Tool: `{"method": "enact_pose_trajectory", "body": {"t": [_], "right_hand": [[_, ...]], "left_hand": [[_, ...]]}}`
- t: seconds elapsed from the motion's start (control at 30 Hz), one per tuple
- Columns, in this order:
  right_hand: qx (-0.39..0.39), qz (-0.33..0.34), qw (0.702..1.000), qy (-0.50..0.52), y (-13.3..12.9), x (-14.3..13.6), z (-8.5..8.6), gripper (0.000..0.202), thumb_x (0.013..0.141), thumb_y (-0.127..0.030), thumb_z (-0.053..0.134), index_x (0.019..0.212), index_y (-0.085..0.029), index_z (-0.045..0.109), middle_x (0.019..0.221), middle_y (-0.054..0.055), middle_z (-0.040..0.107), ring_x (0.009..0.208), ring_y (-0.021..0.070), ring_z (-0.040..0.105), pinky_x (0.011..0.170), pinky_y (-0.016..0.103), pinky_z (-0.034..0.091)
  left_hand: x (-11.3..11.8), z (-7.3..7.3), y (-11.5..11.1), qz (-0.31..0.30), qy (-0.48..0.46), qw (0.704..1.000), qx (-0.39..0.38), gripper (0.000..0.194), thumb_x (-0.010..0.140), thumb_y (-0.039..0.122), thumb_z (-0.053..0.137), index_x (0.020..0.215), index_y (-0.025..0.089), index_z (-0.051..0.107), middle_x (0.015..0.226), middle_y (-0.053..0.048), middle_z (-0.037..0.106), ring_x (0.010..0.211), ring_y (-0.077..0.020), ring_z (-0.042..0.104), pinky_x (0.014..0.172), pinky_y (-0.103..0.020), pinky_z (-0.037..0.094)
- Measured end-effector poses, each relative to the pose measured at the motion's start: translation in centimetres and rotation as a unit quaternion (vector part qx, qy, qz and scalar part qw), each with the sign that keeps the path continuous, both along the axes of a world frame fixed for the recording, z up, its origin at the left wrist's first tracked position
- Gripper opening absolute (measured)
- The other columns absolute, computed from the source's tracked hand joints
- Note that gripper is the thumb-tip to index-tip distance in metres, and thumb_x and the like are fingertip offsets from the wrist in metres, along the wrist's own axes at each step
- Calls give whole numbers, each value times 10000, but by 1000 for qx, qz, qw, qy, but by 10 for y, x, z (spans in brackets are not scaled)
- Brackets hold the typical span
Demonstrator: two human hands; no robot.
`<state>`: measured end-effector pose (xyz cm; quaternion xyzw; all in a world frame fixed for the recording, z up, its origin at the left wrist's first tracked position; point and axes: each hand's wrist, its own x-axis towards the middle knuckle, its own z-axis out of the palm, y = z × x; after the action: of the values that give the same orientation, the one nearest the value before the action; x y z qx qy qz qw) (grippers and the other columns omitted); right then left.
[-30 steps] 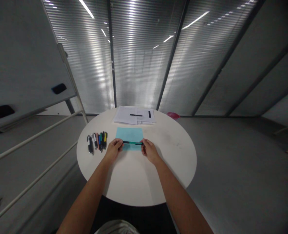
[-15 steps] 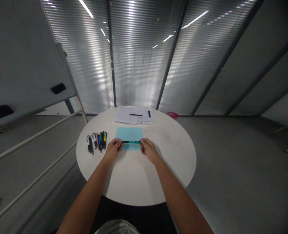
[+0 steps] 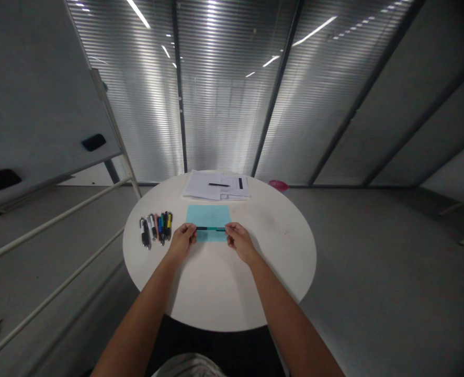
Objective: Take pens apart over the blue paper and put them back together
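Observation:
A green and black pen [image 3: 212, 229] lies level between my hands, in front of a light blue sheet of paper [image 3: 208, 213]. My left hand [image 3: 183, 238] pinches the pen's black end. At the other, green end, the fingers of my right hand [image 3: 237, 236] are closed on it. The pen's clip faces down toward me. Both hands are low over the lower corners of the blue sheet; whether they rest on the table is hard to tell. To the left of my left hand lies a row of several pens and markers [image 3: 156, 229].
All this is on a round white table [image 3: 282, 262]. Behind the blue sheet is a stack of printed papers [image 3: 200, 186] with a black pen [image 3: 218, 184] on top. A whiteboard on a white metal frame [image 3: 70, 215] stands at the left. A pink object [image 3: 279, 185] shows past the table.
The pen has turned about its length between my fingers, so its clip has gone from the upper side to the lower side. My hands have hardly moved.

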<state>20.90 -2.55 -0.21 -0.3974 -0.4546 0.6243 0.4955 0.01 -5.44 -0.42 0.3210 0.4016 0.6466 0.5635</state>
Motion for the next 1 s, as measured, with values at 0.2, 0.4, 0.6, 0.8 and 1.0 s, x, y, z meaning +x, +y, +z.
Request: {"method": "enact_pose_trajectory", "body": {"t": [0.2, 0.4, 0.6, 0.8, 1.0], "right_hand": [[-14, 6, 1000, -13, -2, 0, 2, 373, 730, -549, 636, 852, -210, 543, 490, -89, 463, 353, 61, 385, 342, 187, 216], [-2, -3, 1000, -5, 0, -1, 1, 389, 663, -500, 713, 845, -212, 525, 512, -86, 511, 388, 64, 428, 375, 185, 277], [9, -5, 1000, 12, 1, -2, 0, 347, 643, -414, 737, 848, -208, 549, 576, -86, 517, 408, 61, 452, 376, 192, 298], [35, -2, 999, 16, 3, -1, -4, 337, 644, -373, 734, 879, -216, 550, 653, -85, 547, 410, 49, 462, 377, 189, 304], [26, -5, 999, 33, 3, -1, -4, 359, 643, -363, 735, 896, -220, 524, 628, -101, 520, 411, 53, 474, 374, 184, 327]], "left_hand": [[-1, -2, 0, -10, 3, 1000, 2, 319, 657, 351, 786, 762, 147, 564, 603, 16, 560, 469, -50, 443, 459, -180, 293], [-1, -1, 1, -4, -3, 1000, -8, 342, 611, 354, 807, 746, 142, 576, 552, 29, 541, 445, -52, 436, 448, -180, 287], [0, -2, 2, 11, -3, 1000, -6, 335, 605, 363, 802, 750, 132, 607, 542, 40, 517, 457, -54, 446, 442, -184, 278], [0, -3, 3, 19, 9, 1000, -11, 309, 650, 366, 769, 727, 138, 576, 558, 29, 537, 444, -48, 422, 442, -192, 275], [1, -2, 3, 25, 14, 1000, -10, 293, 667, 361, 749, 735, 151, 555, 581, 19, 562, 455, -65, 443, 453, -203, 307]]}}
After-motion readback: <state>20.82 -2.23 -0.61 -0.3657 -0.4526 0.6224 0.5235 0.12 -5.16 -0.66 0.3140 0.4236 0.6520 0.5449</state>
